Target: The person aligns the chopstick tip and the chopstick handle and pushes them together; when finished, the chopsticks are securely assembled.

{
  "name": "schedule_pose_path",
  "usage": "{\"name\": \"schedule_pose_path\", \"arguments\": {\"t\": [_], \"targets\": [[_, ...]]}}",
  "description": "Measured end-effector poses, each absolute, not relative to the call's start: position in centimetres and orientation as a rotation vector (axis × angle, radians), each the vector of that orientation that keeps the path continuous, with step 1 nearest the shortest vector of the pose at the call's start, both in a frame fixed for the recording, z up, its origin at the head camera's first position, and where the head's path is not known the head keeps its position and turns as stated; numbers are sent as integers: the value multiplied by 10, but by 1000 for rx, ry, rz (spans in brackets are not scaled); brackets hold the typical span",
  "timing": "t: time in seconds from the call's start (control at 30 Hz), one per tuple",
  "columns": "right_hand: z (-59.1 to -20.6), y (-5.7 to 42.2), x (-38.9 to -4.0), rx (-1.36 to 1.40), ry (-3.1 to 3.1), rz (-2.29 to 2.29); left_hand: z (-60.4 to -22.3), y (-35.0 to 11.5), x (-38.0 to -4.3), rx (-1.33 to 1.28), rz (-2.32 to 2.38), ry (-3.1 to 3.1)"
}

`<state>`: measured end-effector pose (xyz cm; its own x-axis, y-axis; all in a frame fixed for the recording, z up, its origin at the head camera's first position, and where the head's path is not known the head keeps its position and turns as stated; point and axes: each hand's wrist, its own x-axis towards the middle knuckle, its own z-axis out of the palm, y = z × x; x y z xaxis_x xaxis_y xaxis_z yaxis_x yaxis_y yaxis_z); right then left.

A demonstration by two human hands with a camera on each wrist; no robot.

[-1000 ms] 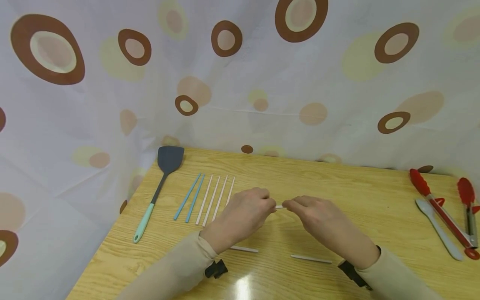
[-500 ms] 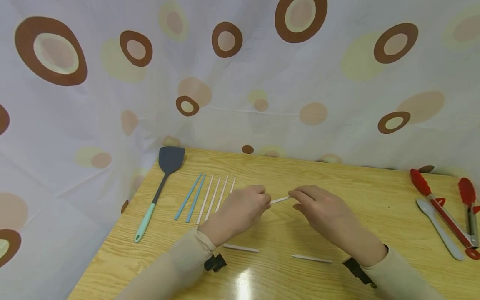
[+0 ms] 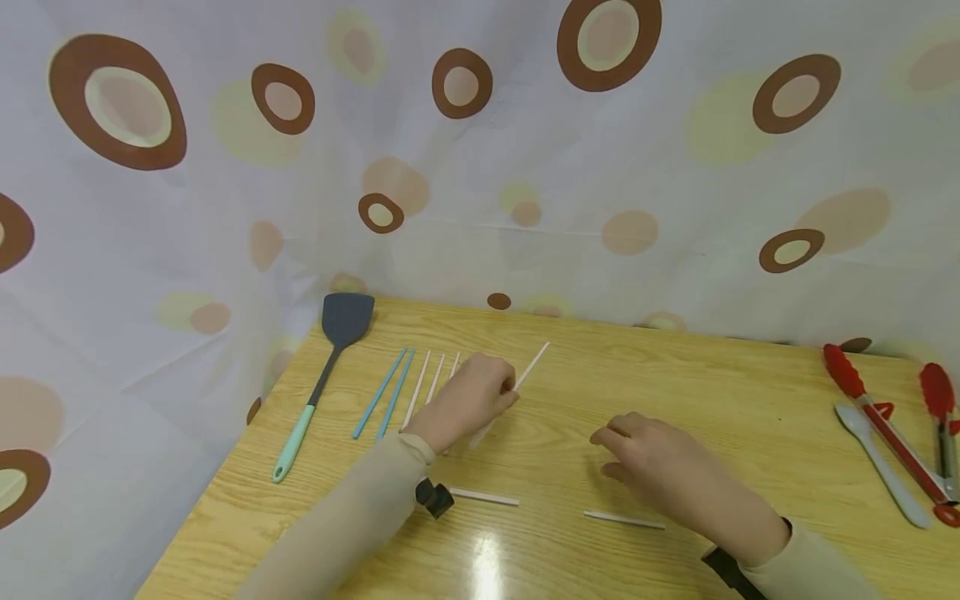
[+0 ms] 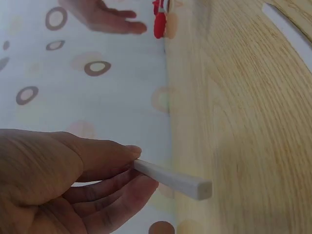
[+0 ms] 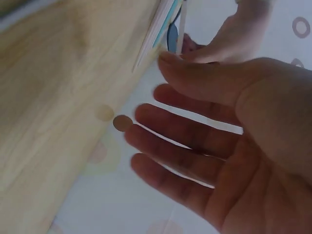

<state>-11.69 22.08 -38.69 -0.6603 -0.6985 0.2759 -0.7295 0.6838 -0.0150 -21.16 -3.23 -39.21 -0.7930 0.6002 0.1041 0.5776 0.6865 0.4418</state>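
My left hand point(image 3: 467, 398) pinches a slim white chopstick point(image 3: 534, 363) between thumb and fingers, slanted above the table. In the left wrist view the squared end of that chopstick point(image 4: 175, 179) sticks out past the fingertips. Under and beside this hand lies a row of pale chopsticks point(image 3: 437, 372), partly hidden by it, with a pair of blue chopsticks point(image 3: 381, 398) to their left. My right hand point(image 3: 671, 468) hovers over the table with relaxed, spread fingers and holds nothing. Nearer to me lie two more white chopsticks, a left one point(image 3: 483, 497) and a right one point(image 3: 624, 521).
A spatula point(image 3: 330, 367) with dark blade and mint handle lies at the left. On the right are a grey spoon point(image 3: 881, 467) and two red-tipped tongs, one point(image 3: 888, 433) beside the other point(image 3: 939, 408). A patterned curtain point(image 3: 525, 150) hangs behind the wooden table point(image 3: 675, 375).
My right hand has let go of the chopstick's end and moved down and slightly right. The left hand has shifted left and turned the chopstick from sideways to pointing away from me.
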Motion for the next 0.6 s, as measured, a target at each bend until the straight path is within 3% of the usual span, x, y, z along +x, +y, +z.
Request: {"name": "schedule_pose_path", "arguments": {"t": [0.27,0.6], "targets": [[-401,215,-97,1232,-2915,237,-407,-35,-229,688,769,2803],[-416,217,-85,1213,-2948,198,-415,-34,-236,554,778,2765]]}}
